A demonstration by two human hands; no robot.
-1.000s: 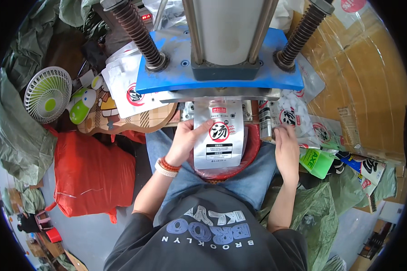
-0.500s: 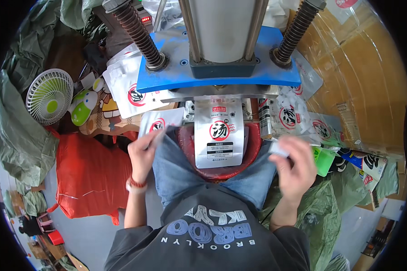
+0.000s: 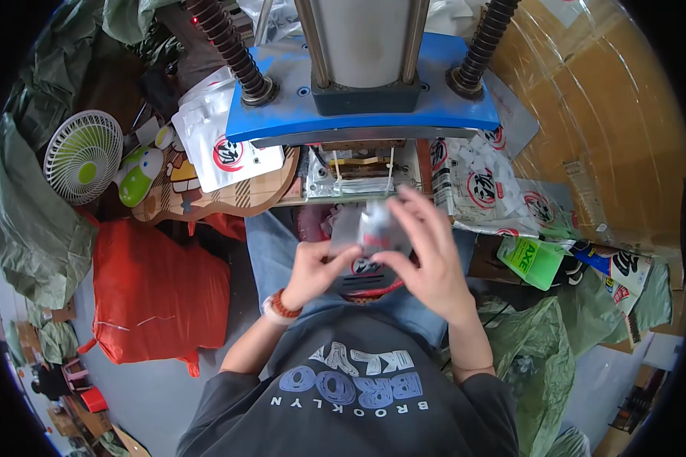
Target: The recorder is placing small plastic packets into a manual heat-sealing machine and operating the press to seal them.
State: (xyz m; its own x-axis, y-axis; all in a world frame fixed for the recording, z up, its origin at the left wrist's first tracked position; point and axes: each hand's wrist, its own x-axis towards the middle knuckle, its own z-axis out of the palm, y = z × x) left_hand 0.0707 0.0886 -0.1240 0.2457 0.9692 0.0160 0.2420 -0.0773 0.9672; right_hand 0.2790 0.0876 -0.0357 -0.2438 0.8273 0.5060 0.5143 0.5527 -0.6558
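Over my lap, my left hand (image 3: 311,276) pinches a blurred silver pouch (image 3: 346,238) by its edge. My right hand (image 3: 428,263) is beside it, thumb and fingers apart, fingertips close to the pouch's upper part. A blurred whitish piece (image 3: 375,219) shows between the hands; its kind is smeared by motion. Below, a printed silver pouch (image 3: 362,283) lies over the red basin (image 3: 381,291) between my knees, partly hidden by the hands. Just ahead, the press (image 3: 362,122) has a blue plate above a metal fixture (image 3: 358,171) with brass-coloured parts.
Flat silver pouches (image 3: 229,156) are stacked left of the press on a patterned wooden board (image 3: 206,199). To the right, small white pieces (image 3: 489,156) lie on another pouch. A white fan (image 3: 84,156), red bag (image 3: 160,293), cardboard box (image 3: 602,114) and green container (image 3: 532,261) surround the seat.
Both hands have come together over my lap. The pouch hanging from the press has left it, exposing the fixture. The press head has lifted, and the left hand's pouch has moved right.
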